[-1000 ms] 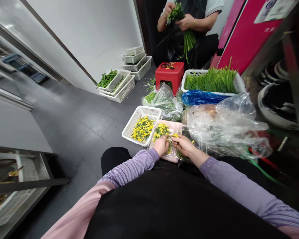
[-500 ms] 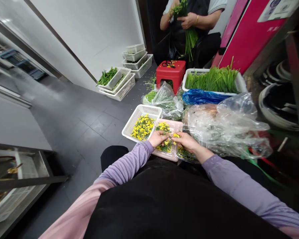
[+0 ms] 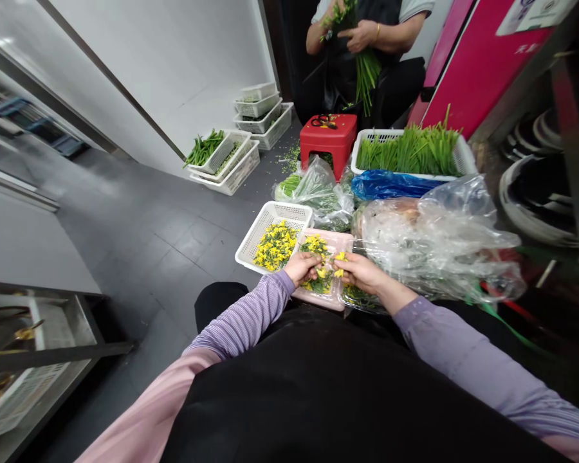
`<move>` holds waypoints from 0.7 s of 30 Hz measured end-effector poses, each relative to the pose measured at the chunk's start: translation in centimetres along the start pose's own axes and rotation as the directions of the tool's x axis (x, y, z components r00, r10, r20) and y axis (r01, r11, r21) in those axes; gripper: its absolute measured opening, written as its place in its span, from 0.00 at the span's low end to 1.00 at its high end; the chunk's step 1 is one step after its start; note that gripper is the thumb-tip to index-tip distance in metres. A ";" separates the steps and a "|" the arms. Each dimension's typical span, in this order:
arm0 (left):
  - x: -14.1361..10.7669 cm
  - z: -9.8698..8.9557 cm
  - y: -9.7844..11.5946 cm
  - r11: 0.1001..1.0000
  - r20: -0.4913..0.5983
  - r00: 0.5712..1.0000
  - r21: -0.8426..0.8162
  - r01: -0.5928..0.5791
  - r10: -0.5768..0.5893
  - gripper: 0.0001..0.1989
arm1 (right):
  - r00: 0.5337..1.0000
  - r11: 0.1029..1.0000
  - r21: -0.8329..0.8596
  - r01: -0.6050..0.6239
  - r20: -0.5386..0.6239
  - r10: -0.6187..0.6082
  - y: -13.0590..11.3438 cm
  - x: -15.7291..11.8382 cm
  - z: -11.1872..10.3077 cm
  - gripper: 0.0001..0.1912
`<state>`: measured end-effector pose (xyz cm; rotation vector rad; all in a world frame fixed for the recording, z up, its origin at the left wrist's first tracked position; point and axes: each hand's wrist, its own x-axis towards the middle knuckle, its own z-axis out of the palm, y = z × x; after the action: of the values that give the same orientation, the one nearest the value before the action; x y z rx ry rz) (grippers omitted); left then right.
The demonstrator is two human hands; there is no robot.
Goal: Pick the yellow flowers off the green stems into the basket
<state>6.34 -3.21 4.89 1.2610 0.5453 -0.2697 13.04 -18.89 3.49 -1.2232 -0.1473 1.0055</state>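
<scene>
A pink tray (image 3: 336,242) on my lap holds yellow flowers with green stems (image 3: 314,244). Over its left part is my left hand (image 3: 301,268), its fingers pinched together on something too small to make out. My right hand (image 3: 363,272), closed, grips a yellow flower (image 3: 340,258) over the tray's right side. Left of the tray stands a white perforated basket (image 3: 253,242) with a heap of yellow flowers (image 3: 276,245). A clear plastic container (image 3: 361,302) with more greens lies partly under my right hand.
Plastic bags (image 3: 405,238) lie at the right. Beyond are a red stool (image 3: 329,135) with scissors, a basket of green stalks (image 3: 410,154) and a person (image 3: 367,38) holding a green bunch. Stacked white baskets (image 3: 231,173) stand by the wall.
My hands have drawn slightly apart, and more yellow flower shows at my right fingertips. The other person's upper hand has shifted on the green bunch.
</scene>
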 end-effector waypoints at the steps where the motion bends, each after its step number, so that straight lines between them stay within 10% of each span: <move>1: 0.1 -0.1 -0.2 0.997 -0.030 0.999 -0.069 0.035 -0.037 0.07 | 0.999 1.000 0.031 0.004 -0.039 -0.003 0.0 0.1 -0.1 0.14; 10: -0.6 1.0 0.0 0.963 -0.019 0.996 -0.256 0.084 -0.092 0.09 | 0.969 0.877 -0.451 0.164 -0.095 -0.230 1.7 0.7 0.3 0.16; 21: -0.6 2.6 -1.9 0.999 -0.182 0.983 -0.038 -0.001 -0.006 0.09 | 0.967 0.701 -0.712 0.029 -0.157 -0.199 1.3 0.4 0.3 0.10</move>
<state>5.52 -6.26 4.15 1.2557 0.7062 -0.1460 12.39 -18.42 2.37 -2.0027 -0.4629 0.6945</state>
